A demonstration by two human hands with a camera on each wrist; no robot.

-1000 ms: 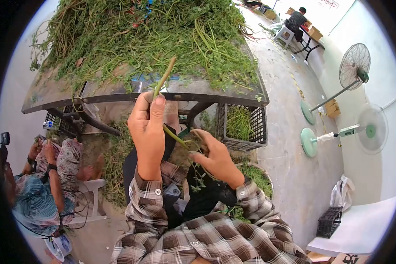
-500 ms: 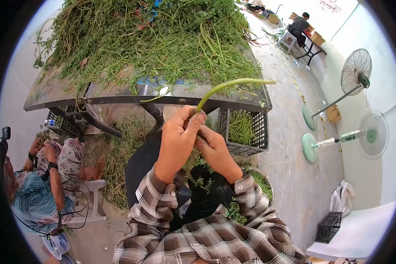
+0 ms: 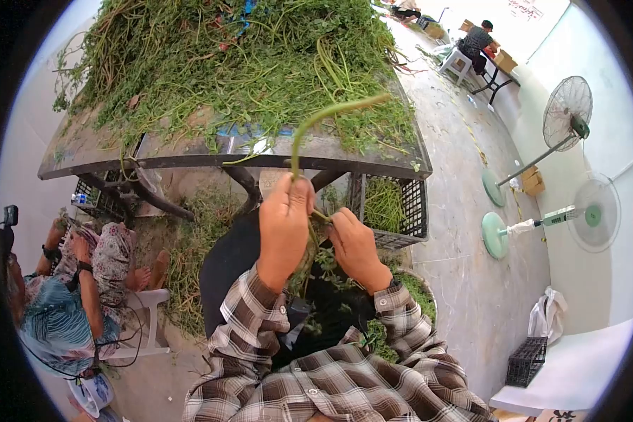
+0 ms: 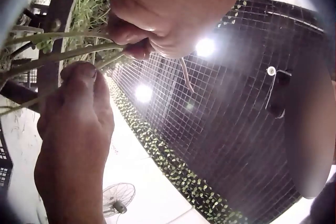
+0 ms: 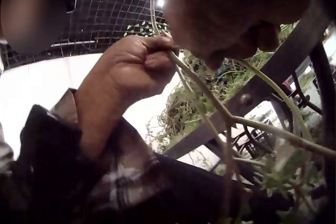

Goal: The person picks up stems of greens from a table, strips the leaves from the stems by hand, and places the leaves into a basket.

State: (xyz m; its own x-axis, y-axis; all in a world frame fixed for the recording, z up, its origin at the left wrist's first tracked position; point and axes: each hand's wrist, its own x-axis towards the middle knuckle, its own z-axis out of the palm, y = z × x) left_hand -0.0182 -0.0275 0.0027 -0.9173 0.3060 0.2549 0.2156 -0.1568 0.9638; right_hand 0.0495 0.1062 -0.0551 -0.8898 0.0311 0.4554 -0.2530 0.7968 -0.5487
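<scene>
My left hand (image 3: 283, 232) grips a thick green plant stem (image 3: 311, 121) between thumb and fingers. The stem's bare end rises above the hand and bends to the right. Below the grip it forks into thinner branches (image 5: 228, 121) with small leaves (image 5: 286, 174), which hang over my lap. Just to the right, my right hand (image 3: 356, 246) pinches a thin side shoot (image 3: 321, 216) of the same plant. In the left wrist view the fingertips of both hands are close together along the stalks.
A large heap of leafy stems (image 3: 260, 77) covers the table (image 3: 183, 149) ahead. A black crate (image 3: 411, 204) of green stalks stands under its right end. Leafy cuttings (image 3: 190, 285) lie on the floor. Another person (image 3: 63, 316) sits at the left; fans (image 3: 496, 235) stand at right.
The stem's bare end swung from upright to bending right, then rose slightly. The hands came together, then moved a little apart, with my right hand now pinching a side shoot.
</scene>
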